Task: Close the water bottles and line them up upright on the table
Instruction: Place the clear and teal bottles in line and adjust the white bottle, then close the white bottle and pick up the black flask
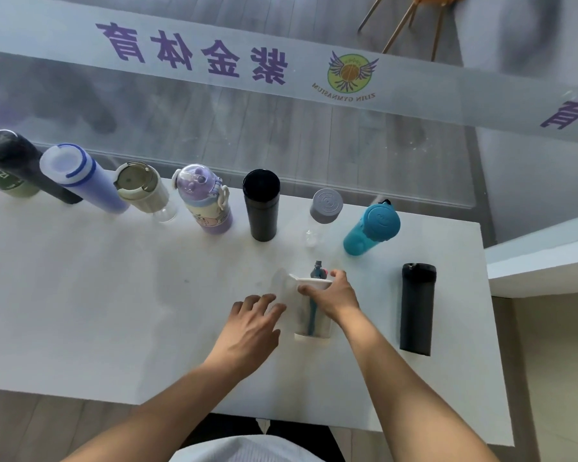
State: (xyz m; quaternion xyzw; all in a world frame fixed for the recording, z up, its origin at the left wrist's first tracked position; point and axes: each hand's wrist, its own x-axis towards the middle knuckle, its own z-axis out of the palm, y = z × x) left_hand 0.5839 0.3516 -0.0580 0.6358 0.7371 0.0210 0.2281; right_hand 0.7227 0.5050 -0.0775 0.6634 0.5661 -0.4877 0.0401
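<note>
A clear bottle with a white rim and a blue straw (pixel 312 323) stands upright near the table's middle, its top open. My right hand (pixel 331 295) grips its rim from the right. My left hand (pixel 254 320) hovers just left of it, fingers spread, near a blurred pale flap that may be its lid (pixel 282 285). Along the far edge, several capped bottles stand in a row: dark (pixel 17 165), blue-and-white (pixel 80 176), cream (pixel 144 188), purple (pixel 204 200), black (pixel 261 205), clear with a grey cap (pixel 324 208), teal (pixel 371 228). A black bottle (pixel 417 308) stands apart at the right.
The white table (pixel 97 311) ends at the right just past the black bottle. A glass wall with purple lettering (pixel 194 55) runs right behind the bottle row. A white ledge (pixel 541 261) sits beyond the table's right edge.
</note>
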